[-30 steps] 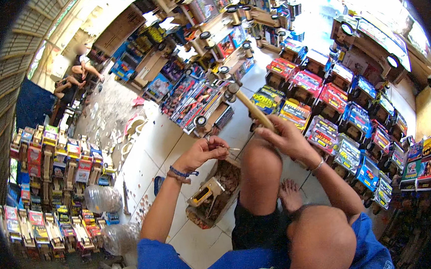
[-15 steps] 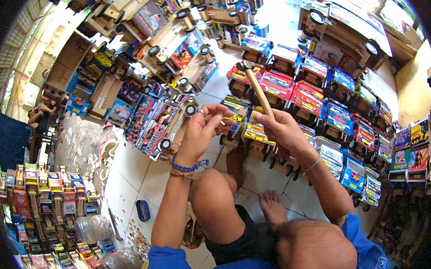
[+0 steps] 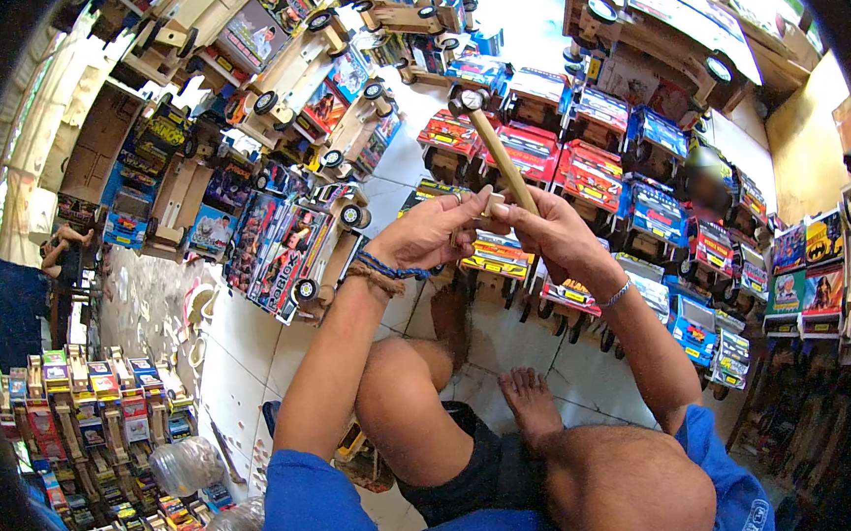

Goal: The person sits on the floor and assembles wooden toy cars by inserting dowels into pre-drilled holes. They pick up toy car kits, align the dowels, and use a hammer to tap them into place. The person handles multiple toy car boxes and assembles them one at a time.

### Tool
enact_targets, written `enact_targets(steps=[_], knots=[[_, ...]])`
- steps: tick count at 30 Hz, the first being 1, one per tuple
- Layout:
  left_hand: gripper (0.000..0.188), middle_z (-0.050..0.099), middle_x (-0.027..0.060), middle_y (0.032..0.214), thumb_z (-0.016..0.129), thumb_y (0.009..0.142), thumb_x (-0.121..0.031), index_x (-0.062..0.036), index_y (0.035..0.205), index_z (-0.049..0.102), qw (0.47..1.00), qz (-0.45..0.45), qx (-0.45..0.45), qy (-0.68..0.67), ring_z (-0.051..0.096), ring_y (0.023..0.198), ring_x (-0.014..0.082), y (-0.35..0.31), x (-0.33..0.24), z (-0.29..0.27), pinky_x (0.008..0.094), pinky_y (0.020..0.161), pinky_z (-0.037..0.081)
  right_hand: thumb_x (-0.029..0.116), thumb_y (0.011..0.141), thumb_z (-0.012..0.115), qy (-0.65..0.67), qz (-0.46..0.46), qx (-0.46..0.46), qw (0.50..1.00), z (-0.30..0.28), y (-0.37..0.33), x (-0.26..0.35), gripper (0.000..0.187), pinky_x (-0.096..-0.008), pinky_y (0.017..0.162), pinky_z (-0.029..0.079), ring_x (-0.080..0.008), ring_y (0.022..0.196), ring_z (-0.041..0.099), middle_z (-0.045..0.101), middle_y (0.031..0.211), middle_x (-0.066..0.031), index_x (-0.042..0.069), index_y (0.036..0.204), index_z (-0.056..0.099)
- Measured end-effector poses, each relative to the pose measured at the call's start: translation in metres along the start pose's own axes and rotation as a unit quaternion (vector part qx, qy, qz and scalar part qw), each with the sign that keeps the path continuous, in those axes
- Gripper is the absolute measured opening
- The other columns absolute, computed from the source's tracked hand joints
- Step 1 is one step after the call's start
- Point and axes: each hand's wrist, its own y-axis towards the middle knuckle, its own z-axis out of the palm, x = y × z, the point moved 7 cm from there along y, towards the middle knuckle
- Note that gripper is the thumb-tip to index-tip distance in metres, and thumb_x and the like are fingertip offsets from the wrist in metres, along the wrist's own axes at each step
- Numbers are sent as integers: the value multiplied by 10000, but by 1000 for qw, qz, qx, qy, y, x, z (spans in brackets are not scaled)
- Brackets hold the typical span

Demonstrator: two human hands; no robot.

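Note:
My right hand (image 3: 560, 241) is wrapped round the wooden handle of a hammer (image 3: 504, 156), whose head points up and away from me. Close beside it, my left hand (image 3: 431, 233) is pinched, its fingertips meeting those of the right hand. Something small and pale shows at the fingertips, too small to name. Beyond and below the hands stand rows of wooden toy trucks (image 3: 526, 150) with bright printed panels and black wheels. The nearest one, a yellow-fronted toy truck (image 3: 497, 253), sits just below my fingers, partly hidden by them.
More toy trucks (image 3: 301, 245) are stacked at the left and far left. Smaller toy trucks (image 3: 87, 427) fill the lower left, beside clear plastic containers (image 3: 185, 467). A large toy truck (image 3: 666, 37) lies at the far right. My bare foot (image 3: 531, 401) rests on white floor tiles (image 3: 242, 328).
My left hand has moved right and its fingertips now meet my right hand's. The hammer stays in my right hand. The whole view has shifted slightly.

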Motion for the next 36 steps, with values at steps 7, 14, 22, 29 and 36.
enact_targets(steps=[7,14,22,29,36], knots=[[349,616,-52,899,655,955,-345,-41,1125,672,993,60,39,-96,484,657,18,10,2,-6,162,561,398,308,949,692,-59,-9,-20,998,-13,-2,14,291,-199,515,311,-9,608,404,495,740,86,63,1082,611],[322,726,41,963,727,924,-238,16,1117,678,960,88,-139,225,657,833,86,37,9,-48,237,755,519,316,966,669,-177,-5,-120,977,-53,-36,-13,317,-221,582,398,-39,673,454,524,781,46,21,1064,603],[385,756,84,894,814,812,-377,-28,969,761,899,57,-179,395,703,825,155,59,31,-90,297,788,532,342,979,636,-221,44,-152,962,-52,-95,-63,338,-299,545,415,-92,601,501,575,691,-14,23,1092,634],[323,751,125,854,825,782,-339,-52,924,782,849,55,-225,475,717,790,199,46,19,-80,328,762,549,258,1000,591,-292,-5,-160,943,-41,-117,-55,301,-355,555,440,-204,596,590,614,692,-116,52,1218,588],[379,758,97,866,800,803,-416,-75,967,786,812,65,-229,532,717,770,173,40,8,-66,304,743,542,148,973,558,-489,-123,-103,857,-33,-116,-40,591,-466,628,497,-355,696,651,671,856,-180,135,1517,328]])
